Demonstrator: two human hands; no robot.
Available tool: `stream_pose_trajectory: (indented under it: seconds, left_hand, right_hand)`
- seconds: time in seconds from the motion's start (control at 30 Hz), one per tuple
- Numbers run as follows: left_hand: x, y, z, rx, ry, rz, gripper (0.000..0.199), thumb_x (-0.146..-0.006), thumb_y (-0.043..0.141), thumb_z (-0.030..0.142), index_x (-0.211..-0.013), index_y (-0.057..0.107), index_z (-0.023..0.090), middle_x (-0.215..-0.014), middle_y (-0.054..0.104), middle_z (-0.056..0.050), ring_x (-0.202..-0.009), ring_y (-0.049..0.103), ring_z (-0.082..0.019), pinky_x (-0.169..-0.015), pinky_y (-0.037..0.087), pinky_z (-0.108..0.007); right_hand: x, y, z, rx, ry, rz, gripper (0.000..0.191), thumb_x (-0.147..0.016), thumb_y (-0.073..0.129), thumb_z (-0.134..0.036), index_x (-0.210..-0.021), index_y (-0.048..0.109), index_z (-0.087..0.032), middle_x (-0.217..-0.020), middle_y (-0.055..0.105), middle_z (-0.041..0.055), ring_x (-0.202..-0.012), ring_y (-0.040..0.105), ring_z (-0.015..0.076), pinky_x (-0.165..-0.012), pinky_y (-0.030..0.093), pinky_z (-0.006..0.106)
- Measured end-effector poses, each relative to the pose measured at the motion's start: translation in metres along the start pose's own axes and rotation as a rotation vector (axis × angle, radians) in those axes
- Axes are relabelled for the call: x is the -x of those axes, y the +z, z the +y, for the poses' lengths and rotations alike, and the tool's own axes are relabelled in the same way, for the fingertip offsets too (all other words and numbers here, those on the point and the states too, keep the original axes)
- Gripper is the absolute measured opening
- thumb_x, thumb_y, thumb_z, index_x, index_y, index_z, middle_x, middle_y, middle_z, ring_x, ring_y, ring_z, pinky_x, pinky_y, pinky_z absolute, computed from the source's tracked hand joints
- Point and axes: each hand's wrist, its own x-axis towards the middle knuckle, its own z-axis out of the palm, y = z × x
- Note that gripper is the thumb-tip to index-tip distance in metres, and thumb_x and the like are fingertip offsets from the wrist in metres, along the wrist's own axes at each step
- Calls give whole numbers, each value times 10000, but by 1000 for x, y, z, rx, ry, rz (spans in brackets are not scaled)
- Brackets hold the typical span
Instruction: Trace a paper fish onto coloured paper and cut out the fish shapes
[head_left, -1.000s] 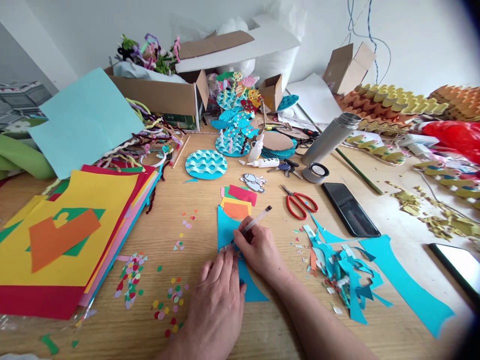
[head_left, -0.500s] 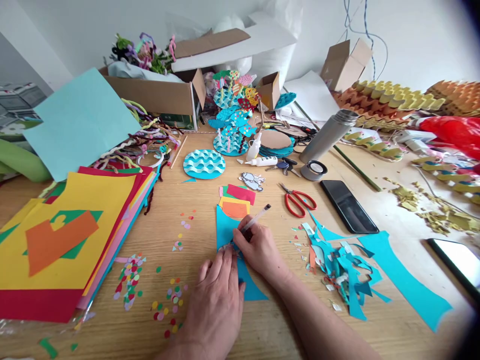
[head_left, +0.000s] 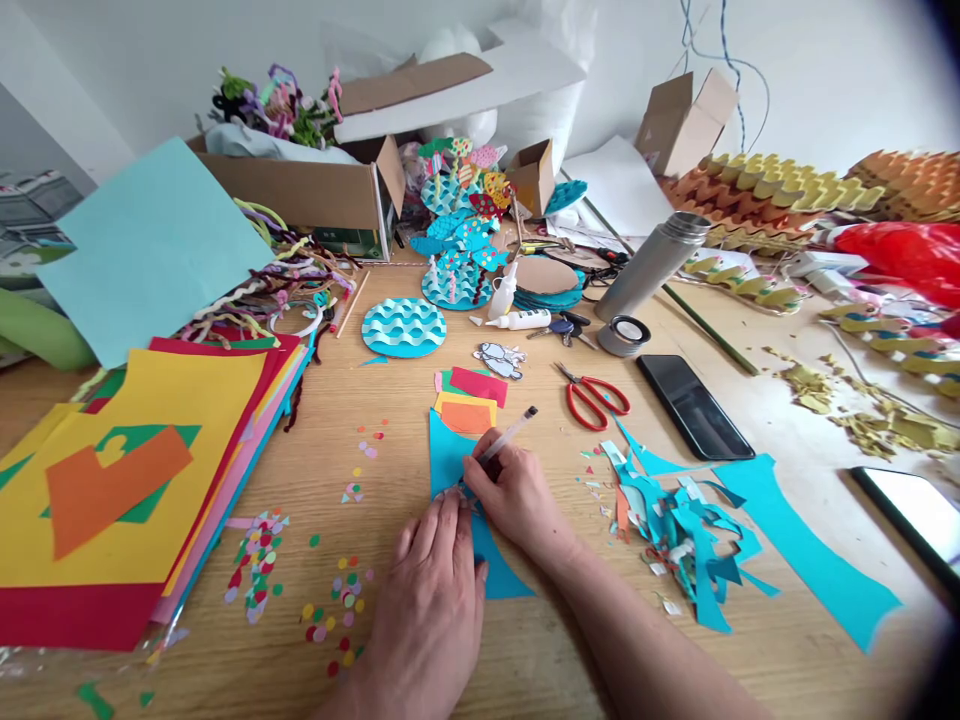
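Observation:
My right hand (head_left: pixel 517 495) grips a pen (head_left: pixel 510 437) with a clear barrel and a dark end, its tip low over a blue sheet of paper (head_left: pixel 450 450). Flat on that sheet lies my left hand (head_left: pixel 431 590), fingers stretched out and pressing down a small pale paper cutout (head_left: pixel 452 494), mostly hidden beneath the fingertips. Just beyond the sheet are an orange paper piece (head_left: pixel 465 418) and a red one (head_left: pixel 478 386), stacked with others. A grey fish-shaped cutout (head_left: pixel 499 360) rests farther back, left of red-handled scissors (head_left: pixel 596 398).
Coloured paper sheets (head_left: pixel 187 400) are piled at left, with paper dots (head_left: pixel 259 560) beside them. Blue scraps (head_left: pixel 690 530) and a black phone (head_left: pixel 694 408) lie at right. Behind stand a metal flask (head_left: pixel 652 265), a glue bottle (head_left: pixel 504 292) and a wavy blue oval (head_left: pixel 403 328).
The view has shifted slightly, moving most things a little to the left. Both hands keep nearly the same place, and the pen stays in my right hand.

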Motion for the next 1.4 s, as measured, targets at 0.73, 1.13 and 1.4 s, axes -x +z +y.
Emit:
stream_pose_trajectory:
  seconds: [0.73, 1.13, 1.4]
  left_hand:
    - [-1, -2, 1, -5, 9, -17, 352, -901, 437, 218, -1192, 597, 101, -1263, 600, -145, -1166, 534, -262, -933, 438, -412]
    - [-2, -2, -1, -6, 26, -11, 351, -914, 416, 235, -1184, 595, 98, -1247, 608, -146, -1143, 548, -257, -913, 438, -408]
    - [-1, 2, -1, 22, -11, 49, 346, -925, 423, 228, -1212, 570, 101, -1224, 616, -137, -1089, 566, -247, -884, 451, -406]
  right_hand:
    - [1, 0, 3, 11, -8, -7, 126, -776, 523, -179, -670, 460, -204, -498, 443, -72, -436, 411, 81, -444, 327, 194]
    - [-5, -15, 4, -10, -16, -152, 116, -781, 570, -193, -677, 522, -179, -542, 487, -62, -479, 437, 81, -465, 341, 189]
    - [-5, -15, 5, -33, -29, -172, 79, -788, 568, -187, -713, 555, -168, -573, 521, -52, -507, 466, 82, -488, 368, 185]
